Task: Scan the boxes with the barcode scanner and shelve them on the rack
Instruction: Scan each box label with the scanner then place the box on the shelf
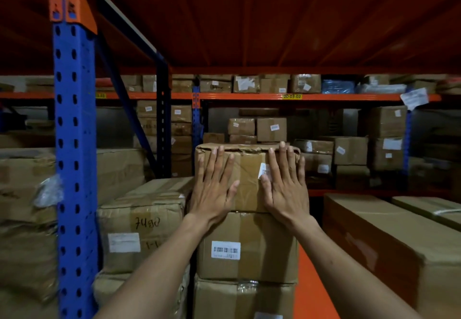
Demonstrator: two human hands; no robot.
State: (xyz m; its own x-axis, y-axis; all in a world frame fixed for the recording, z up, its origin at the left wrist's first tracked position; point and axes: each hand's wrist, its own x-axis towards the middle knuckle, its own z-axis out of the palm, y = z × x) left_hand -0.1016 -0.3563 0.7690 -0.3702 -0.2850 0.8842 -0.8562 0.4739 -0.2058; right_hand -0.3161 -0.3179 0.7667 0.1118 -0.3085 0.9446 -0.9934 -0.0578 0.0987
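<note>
the rack has blue perforated uprights and orange beams, with an orange deck overhead. its orange shelf shows bare in a strip between the middle stack and a long flat carton lying to the right; a second long carton lies just beside that one, further right. the bottom box of the middle stack sits low at the shelf front, though its base is out of view. to the left a taped box marked 7480 rests on another box. left of the blue upright, large wrinkled cartons fill the next bay.
</note>
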